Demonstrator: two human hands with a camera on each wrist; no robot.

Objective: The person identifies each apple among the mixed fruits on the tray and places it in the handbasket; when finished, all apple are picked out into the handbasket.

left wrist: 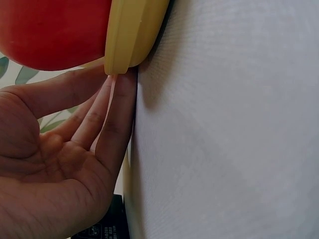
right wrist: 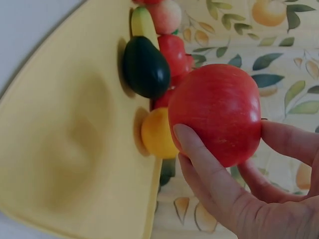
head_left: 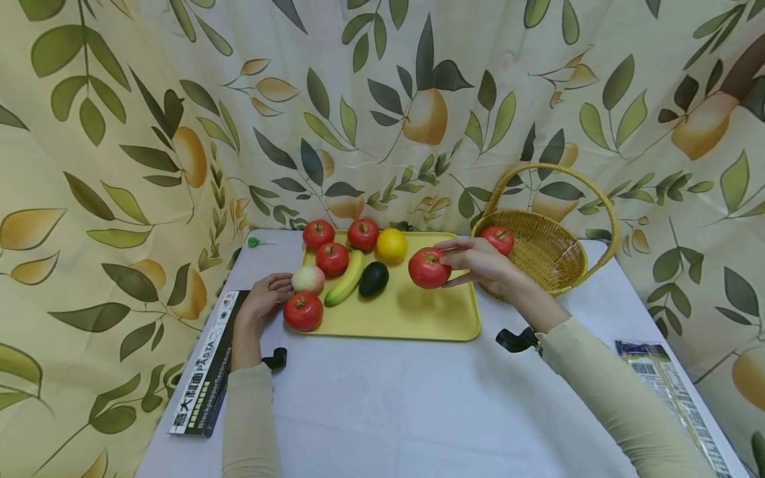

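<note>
Above the right half of the yellow tray (head_left: 382, 328), my right hand (head_left: 478, 260) grips a red apple (right wrist: 217, 112) between thumb and fingers. The apple is raised off the tray, which carries its shadow. My left hand (head_left: 263, 302) is at the tray's left edge, its thumb and fingers pinching the rim. Beside that hand lie a red apple (head_left: 303, 311) and a pale pink peach (head_left: 307, 279). Further along the tray are a banana (head_left: 345, 282), an avocado (head_left: 373, 279), a yellow-orange fruit (head_left: 391, 246) and several more red apples (head_left: 332, 259).
A woven basket (head_left: 538, 249) with a tall handle stands right of the tray, one red apple (head_left: 497, 239) inside. A black pasta box (head_left: 209, 365) lies at the left, a flat package (head_left: 669, 392) at the right. A small green-tipped item (head_left: 257, 242) lies behind.
</note>
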